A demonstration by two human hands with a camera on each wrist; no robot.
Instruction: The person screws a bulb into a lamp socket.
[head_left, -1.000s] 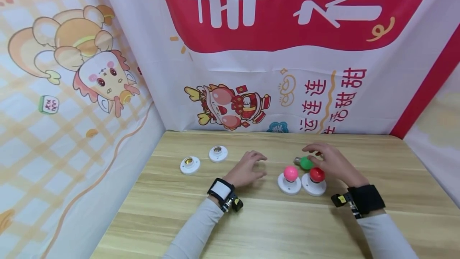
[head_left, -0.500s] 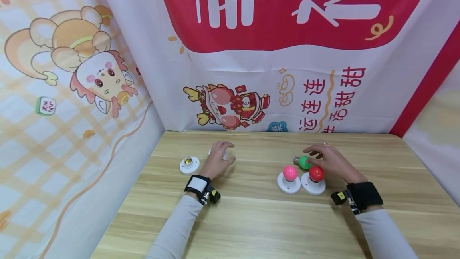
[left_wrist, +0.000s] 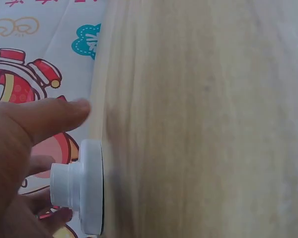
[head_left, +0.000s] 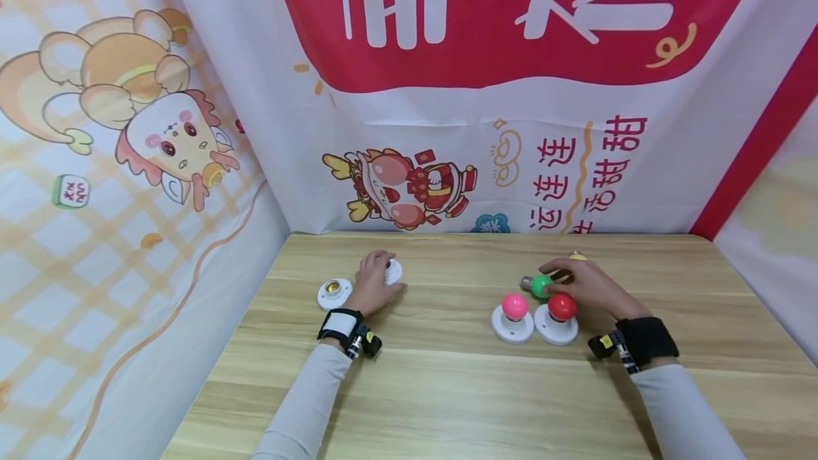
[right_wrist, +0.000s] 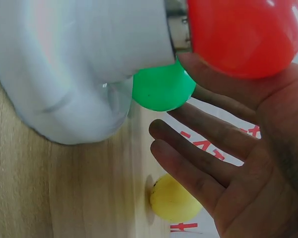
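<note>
My left grip (head_left: 373, 285) is spread beside a socket (head_left: 394, 272), toward the counter's (head_left: 447, 389) far-left corner. At my right grip (head_left: 591, 287), pinching or not I can't tell, the green bulb (head_left: 540, 285) lies cap (head_left: 526, 283) toward the left edge.

Wooden table (head_left: 447, 403); printed backdrop (head_left: 307, 162)

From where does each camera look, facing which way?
Head: on the head, facing forward and down at the table; left hand, right hand and sleeves show.
Left wrist: worn there, facing along the table past a white socket; part of left hand shows.
Right wrist: worn there, facing red bulb, green bulb and yellow bulb; right hand shows.
Head and right wrist share these bulbs.
</note>
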